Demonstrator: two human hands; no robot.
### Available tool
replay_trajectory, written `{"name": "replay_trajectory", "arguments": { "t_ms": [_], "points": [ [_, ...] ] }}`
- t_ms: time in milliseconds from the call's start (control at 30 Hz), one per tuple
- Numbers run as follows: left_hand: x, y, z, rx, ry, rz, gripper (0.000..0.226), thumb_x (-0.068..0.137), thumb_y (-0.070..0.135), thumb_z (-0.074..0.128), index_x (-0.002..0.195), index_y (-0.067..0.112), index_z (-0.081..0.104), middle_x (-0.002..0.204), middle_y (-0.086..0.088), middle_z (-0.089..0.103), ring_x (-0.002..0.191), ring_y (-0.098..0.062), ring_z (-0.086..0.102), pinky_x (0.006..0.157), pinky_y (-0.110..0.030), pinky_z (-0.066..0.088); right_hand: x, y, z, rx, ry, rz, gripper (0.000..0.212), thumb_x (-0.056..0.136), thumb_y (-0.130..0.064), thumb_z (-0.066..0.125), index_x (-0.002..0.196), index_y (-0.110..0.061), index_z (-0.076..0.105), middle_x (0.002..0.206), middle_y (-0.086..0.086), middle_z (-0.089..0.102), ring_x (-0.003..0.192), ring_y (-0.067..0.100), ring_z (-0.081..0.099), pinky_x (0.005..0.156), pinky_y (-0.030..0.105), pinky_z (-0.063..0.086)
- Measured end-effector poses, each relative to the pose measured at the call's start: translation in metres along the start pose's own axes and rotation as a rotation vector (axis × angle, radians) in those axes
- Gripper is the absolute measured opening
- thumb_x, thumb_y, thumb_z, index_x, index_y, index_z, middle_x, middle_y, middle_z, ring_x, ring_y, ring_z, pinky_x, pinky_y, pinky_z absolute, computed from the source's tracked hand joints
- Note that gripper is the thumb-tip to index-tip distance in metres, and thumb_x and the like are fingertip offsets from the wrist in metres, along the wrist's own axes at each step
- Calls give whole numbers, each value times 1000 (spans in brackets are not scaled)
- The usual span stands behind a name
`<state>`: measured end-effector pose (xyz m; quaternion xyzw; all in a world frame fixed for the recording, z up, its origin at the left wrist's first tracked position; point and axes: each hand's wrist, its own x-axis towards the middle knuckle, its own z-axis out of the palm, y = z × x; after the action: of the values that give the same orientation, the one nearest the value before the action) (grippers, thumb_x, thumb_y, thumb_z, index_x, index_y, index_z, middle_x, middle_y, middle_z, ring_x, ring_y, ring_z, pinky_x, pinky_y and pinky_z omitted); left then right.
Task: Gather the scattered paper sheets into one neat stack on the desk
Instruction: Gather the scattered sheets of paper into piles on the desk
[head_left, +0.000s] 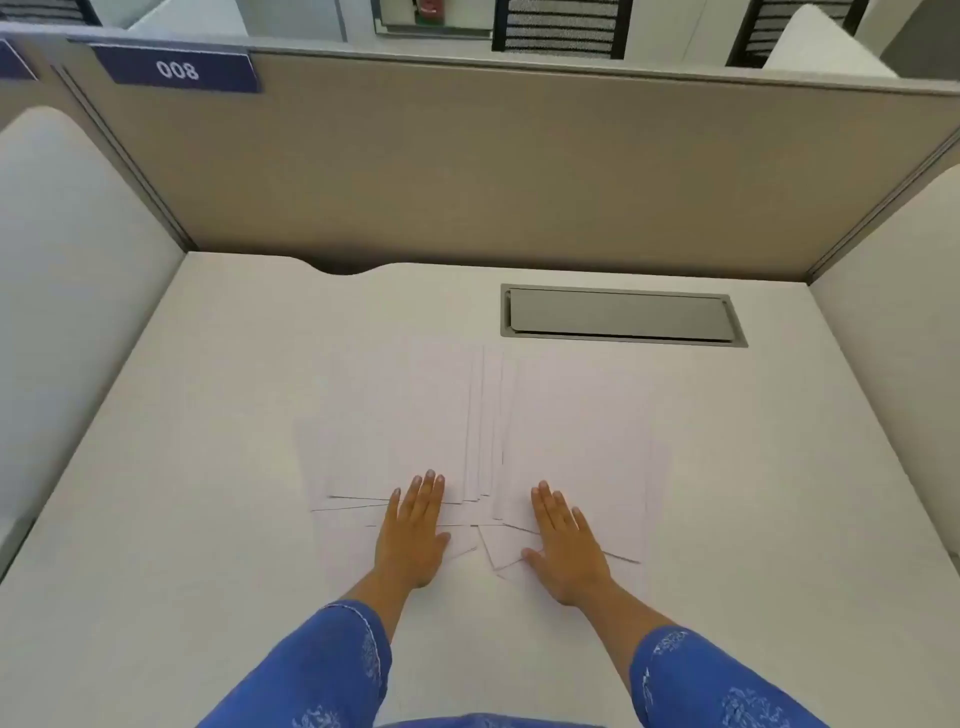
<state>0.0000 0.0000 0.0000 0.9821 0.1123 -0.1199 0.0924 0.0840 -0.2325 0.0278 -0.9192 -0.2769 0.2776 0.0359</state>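
Both grips lie flat and open, palms down: the left hand and right hand press on the near edges of the white paper sheets, fanned and overlapping mid-tabletop. Around them spreads the pale beige tabletop, with a grey rectangular cable hatch beyond, a tan partition wall, and a blue "008" label.

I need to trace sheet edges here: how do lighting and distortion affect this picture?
Head view: soft, even light, no glare; white paper sheets barely contrast with the pale desk, edges shown only by thin shadows near the hands; wide-angle lens bows the partition; slightly soft overall.
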Motion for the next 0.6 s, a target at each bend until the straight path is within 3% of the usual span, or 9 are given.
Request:
{"name": "replay_trajectory", "arguments": {
  "t_ms": [100, 167, 367, 500, 600],
  "points": [
    [-2, -3, 10, 29, -195, 9, 81, 97, 48, 31, 142, 20, -31, 157, -4, -18, 149, -27, 1, 118, -48, 3, 1, 4, 7, 41, -107, 26, 79, 100, -44, 34, 150, -18, -21, 156, -5, -29, 149, 20, -15, 120, 37, -4],
    [-3, -4, 10, 78, -263, 5, 78, 98, 50, 25, 138, 24, -37, 157, -4, -24, 148, -25, -9, 117, -49, -2, 0, 5, 12, 74, -144, 32, 81, 99, -43, 37, 150, -19, -22, 156, -5, -29, 148, 19, -17, 120, 39, -4],
    [-2, -3, 8, 23, -288, -1, 77, 98, 50, 25, 127, 28, -44, 146, -3, -35, 148, -26, -11, 117, -49, -2, 3, 10, 18, 57, -143, 13, 80, 100, -44, 35, 149, -21, -25, 156, -5, -31, 147, 17, -20, 119, 38, -8],
    [-3, -4, 13, -22, -236, 6, 89, 97, 49, 28, 116, 33, -58, 148, -3, -31, 148, -27, -7, 117, -49, -1, 5, 11, 21, 45, -128, 14, 80, 100, -44, 34, 148, -22, -25, 154, -6, -34, 147, 18, -21, 118, 38, -9],
    [-4, -6, 16, -42, -210, -10, 81, 93, 58, 18, 121, 34, -54, 150, -1, -28, 148, -25, -8, 115, -54, -1, 6, 12, 26, 42, -114, 21, 79, 99, -46, 32, 148, -22, -26, 153, -6, -34, 147, 18, -20, 117, 38, -10]
  ]
}}
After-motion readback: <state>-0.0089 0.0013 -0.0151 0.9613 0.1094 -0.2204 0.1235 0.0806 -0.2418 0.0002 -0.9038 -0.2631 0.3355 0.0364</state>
